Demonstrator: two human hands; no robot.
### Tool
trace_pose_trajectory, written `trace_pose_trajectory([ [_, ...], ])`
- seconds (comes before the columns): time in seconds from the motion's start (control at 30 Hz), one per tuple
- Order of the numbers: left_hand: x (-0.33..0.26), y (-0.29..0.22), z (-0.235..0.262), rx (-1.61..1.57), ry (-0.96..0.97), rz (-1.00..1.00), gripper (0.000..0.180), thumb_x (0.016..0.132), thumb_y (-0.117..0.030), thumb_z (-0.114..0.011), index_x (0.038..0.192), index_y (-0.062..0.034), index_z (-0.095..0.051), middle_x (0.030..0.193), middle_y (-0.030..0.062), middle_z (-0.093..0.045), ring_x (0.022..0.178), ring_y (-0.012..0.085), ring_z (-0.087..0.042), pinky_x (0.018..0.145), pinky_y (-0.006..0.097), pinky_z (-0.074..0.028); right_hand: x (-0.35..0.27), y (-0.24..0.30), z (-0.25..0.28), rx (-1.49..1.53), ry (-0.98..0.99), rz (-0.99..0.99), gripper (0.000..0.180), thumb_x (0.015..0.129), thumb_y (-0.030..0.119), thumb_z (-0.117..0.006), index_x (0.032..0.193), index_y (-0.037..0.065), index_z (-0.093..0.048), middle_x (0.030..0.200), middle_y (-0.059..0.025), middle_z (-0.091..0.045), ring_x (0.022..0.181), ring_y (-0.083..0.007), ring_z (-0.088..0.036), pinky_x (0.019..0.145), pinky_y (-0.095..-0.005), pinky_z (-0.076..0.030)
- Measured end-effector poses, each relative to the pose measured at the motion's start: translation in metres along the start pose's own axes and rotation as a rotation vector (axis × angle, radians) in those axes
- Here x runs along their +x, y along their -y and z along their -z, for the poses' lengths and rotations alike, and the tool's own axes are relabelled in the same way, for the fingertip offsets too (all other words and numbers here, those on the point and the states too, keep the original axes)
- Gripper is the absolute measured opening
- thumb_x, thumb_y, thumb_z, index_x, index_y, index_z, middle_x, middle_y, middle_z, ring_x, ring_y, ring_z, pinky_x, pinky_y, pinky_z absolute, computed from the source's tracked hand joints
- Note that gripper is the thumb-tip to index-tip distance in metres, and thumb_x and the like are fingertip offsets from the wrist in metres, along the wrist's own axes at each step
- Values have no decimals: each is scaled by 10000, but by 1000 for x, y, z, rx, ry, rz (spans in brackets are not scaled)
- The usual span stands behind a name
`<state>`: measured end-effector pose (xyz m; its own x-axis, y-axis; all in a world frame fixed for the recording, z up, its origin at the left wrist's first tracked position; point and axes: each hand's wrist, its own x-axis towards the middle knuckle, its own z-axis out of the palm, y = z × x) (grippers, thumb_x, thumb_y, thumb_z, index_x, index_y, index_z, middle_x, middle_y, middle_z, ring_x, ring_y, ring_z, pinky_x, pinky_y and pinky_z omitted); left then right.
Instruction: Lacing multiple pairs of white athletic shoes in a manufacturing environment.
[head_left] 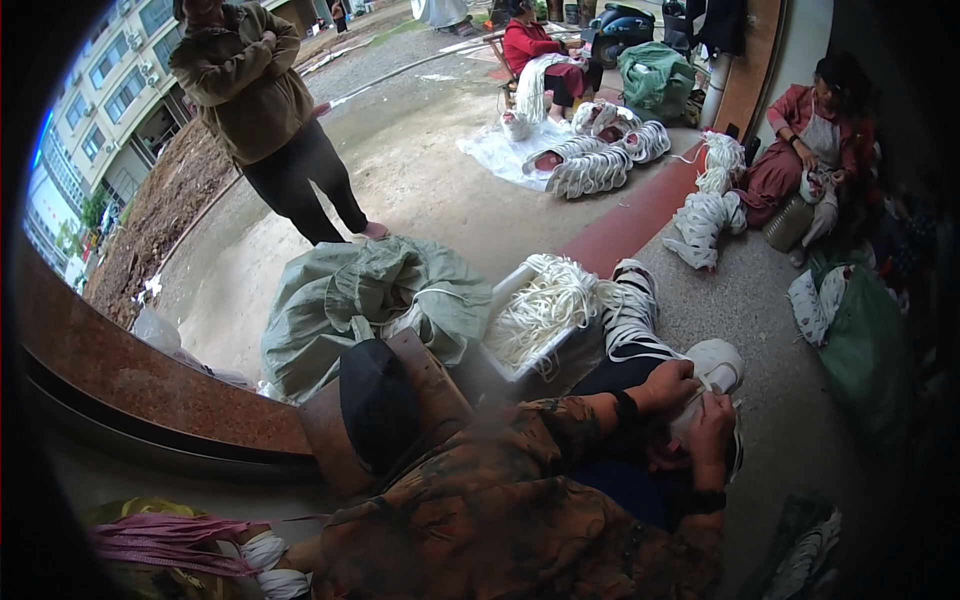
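Note:
A white shoe (pixel 718 362) with its rounded toe pointing away rests at my lap. My left hand (pixel 668 386) is closed in a pinch on a white shoelace at the shoe's opening. Just nearer and to the right, my right hand (pixel 711 428) is also closed, its fingertips pinching at the lace. The lace ends between the fingers are too small to follow. Beyond my left forearm, a stack of white shoe uppers (pixel 632 303) with dark gaps leans beside a white box (pixel 502 366) heaped with loose white shoelaces (pixel 545 312).
A large pale green sack (pixel 325 300) stands left of the box, near a dark rounded object (pixel 378 405). Pink laces (pixel 175 540) lie at lower left. A standing person (pixel 245 90) and two seated people (pixel 540 50) (pixel 810 150) are beyond, with piles of shoe uppers (pixel 590 168).

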<state>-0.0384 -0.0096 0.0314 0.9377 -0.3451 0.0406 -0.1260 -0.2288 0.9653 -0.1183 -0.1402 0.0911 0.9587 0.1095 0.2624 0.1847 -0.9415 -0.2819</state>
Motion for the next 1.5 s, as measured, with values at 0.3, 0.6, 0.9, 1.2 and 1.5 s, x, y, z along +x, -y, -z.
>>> trace_pose_trajectory([
  [0.3,1,-1,-1,18,-35,14,235,771,-209,-623,836,17,-625,810,214,-625,770,340,-611,712,401,-460,2,7,14,26,127,-162,257,894,108,-483,1116,20,-578,1105,-184,-568,1009,-357,-585,827,-430,-479],
  [0.6,0,-4,-6,283,-12,-158,164,760,-185,-642,753,-21,-633,768,201,-632,773,362,-627,685,414,-473,2,-3,7,78,98,-130,239,894,106,-457,1050,-3,-603,1073,-202,-593,1009,-365,-584,847,-417,-471],
  [0.9,1,-8,-9,401,-41,-119,165,745,-199,-631,785,-42,-659,770,184,-647,770,348,-640,698,421,-489,2,-11,-9,227,-84,-112,211,783,16,-514,945,-28,-641,902,-224,-573,865,-406,-564,766,-454,-449],
  [1.2,-16,-33,0,726,178,-395,204,739,-224,-610,824,-47,-663,855,148,-648,833,319,-637,766,406,-499,1,3,-5,239,-130,-192,177,778,19,-544,920,-31,-637,867,-203,-592,854,-390,-572,756,-440,-453],
  [1.5,-7,-25,-7,714,237,-301,157,743,-164,-599,818,-57,-685,824,148,-657,816,334,-642,768,413,-506,0,-2,-23,229,-145,-257,115,778,70,-612,876,13,-628,871,-183,-592,819,-376,-586,708,-444,-455],
])
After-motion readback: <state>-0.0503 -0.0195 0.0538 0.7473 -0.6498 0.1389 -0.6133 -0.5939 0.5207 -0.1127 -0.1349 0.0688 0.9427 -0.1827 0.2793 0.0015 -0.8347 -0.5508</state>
